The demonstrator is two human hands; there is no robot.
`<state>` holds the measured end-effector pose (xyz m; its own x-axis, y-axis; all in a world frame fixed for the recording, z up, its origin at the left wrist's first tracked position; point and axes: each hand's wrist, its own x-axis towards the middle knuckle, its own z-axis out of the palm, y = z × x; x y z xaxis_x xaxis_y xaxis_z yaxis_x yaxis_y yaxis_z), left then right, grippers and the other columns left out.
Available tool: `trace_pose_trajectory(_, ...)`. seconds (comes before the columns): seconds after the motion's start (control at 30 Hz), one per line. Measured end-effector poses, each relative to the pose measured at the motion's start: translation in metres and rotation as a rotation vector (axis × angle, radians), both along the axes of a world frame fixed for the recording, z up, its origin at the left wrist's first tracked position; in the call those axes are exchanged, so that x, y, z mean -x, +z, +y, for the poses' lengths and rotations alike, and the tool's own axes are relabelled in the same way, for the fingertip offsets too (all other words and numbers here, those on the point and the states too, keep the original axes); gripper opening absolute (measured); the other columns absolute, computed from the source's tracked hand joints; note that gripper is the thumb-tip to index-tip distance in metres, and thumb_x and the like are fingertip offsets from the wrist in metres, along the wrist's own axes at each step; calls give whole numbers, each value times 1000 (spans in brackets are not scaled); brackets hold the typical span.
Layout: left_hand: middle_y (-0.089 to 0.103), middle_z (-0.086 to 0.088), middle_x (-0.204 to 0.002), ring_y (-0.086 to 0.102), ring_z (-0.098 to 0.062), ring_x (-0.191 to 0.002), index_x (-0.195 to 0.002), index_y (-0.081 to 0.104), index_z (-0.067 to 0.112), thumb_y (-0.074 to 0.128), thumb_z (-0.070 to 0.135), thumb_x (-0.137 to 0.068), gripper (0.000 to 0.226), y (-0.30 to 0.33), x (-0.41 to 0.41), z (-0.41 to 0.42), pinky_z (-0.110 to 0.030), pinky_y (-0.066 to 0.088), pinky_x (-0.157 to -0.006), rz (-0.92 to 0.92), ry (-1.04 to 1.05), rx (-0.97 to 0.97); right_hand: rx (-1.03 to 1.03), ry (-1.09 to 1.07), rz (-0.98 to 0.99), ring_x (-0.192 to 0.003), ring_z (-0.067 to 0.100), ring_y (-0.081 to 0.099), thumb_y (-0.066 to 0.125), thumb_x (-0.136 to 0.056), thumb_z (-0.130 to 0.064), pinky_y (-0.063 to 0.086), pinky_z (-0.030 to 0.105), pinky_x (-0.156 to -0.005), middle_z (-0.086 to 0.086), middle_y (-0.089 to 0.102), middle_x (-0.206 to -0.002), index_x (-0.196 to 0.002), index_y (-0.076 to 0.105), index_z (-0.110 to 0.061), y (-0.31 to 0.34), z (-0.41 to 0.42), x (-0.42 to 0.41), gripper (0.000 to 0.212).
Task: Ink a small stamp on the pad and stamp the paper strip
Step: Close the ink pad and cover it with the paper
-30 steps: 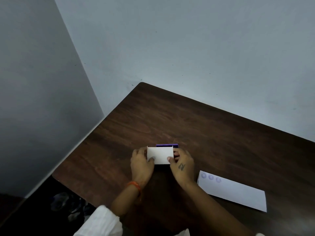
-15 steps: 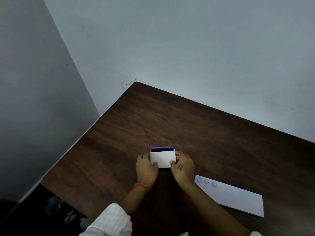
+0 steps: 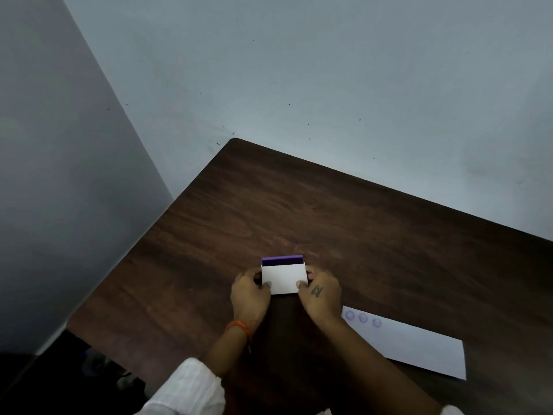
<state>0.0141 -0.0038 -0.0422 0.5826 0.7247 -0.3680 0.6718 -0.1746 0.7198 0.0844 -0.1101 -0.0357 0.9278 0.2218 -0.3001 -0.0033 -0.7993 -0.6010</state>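
Both hands grip a small ink pad case (image 3: pixel 283 278) at the middle of the dark wooden table (image 3: pixel 344 223). Its white lid faces me, and a purple edge shows along its far side. My left hand (image 3: pixel 250 295) holds the case's left side with the thumb on the lid. Holding the right side the same way is my right hand (image 3: pixel 320 293). A white paper strip (image 3: pixel 416 345) lies flat to the right, with three round purple stamp marks near its left end. No stamp is visible.
Grey walls close in behind and to the left of the table, which has a rounded far corner (image 3: pixel 236 140). The table's left edge drops to a dark floor with vague items (image 3: pixel 98 360).
The lid has tipped down toward the pad, so less of the white face stands up. Both hands stayed on the case. The camera view shifted slightly.
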Motion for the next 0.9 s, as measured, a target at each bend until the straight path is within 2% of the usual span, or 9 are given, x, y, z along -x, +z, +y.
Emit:
trace_pose_trajectory(0.13,62,-11,-124,57,-25,-114,-119,60,12,67,13,-82,37,-2,-3,5,-37,46,-99,5,16,16,9,18,5,-110,22,60,64,-85,-18,51,31,-89,9,62,-121,-120,57,-14,1,0,-3,36)
trace_pose_trajectory(0.37,72,-11,-107,65,-25,-101,-105,69,9,73,18,-78,29,-3,-5,17,-31,47,-91,-5,16,1,9,86,-7,-104,23,64,64,-85,-20,53,31,-87,11,67,-117,-121,58,-11,4,0,-12,37)
trace_pose_trajectory(0.53,73,-14,-100,69,-28,-87,-102,70,6,76,19,-75,30,-3,-8,23,-40,54,-90,-2,22,71,34,143,0,-105,23,64,64,-86,-23,50,28,-88,11,69,-116,-121,59,-11,8,1,-19,37)
trace_pose_trajectory(0.73,71,-8,-87,66,-16,-60,-100,69,8,77,19,-74,30,-5,-8,26,-32,58,-76,6,30,111,77,165,1,-102,25,65,63,-86,-24,52,32,-86,13,69,-113,-120,59,-10,8,2,-19,37)
trace_pose_trajectory(0.83,70,-10,-88,68,-23,-70,-98,66,5,77,22,-74,32,-5,-6,28,-37,58,-78,-26,46,123,30,209,2,-95,24,67,61,-88,-24,54,31,-83,13,71,-107,-112,63,-10,10,-2,-19,28)
trace_pose_trajectory(0.9,70,-10,-92,66,-26,-86,-96,64,9,75,30,-75,31,-2,-6,32,-34,54,-81,-21,26,7,15,186,-48,-94,26,66,57,-90,-28,55,36,-84,14,71,-104,-110,62,-8,14,-5,-22,29)
